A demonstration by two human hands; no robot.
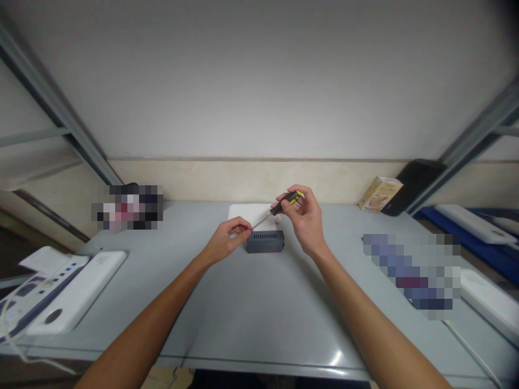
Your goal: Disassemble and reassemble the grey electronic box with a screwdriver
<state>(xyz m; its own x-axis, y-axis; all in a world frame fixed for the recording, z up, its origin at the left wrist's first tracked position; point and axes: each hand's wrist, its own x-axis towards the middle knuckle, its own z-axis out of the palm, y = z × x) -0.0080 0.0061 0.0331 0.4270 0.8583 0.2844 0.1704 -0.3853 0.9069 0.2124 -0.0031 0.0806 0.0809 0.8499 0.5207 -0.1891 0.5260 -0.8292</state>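
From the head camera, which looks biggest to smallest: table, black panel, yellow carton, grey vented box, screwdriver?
1. Table
2. Black panel
3. Yellow carton and grey vented box: too alike to rank
4. Screwdriver, partly covered by the right hand

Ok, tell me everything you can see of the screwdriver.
The screwdriver has a thick black handle with yellow patches and a thin, metallic-looking shaft. The right hand grips the handle. It slants down leftward, its tip end by the left hand's fingertips, at the slotted grey box's upper-left corner. Whether the tip touches either is unclear.
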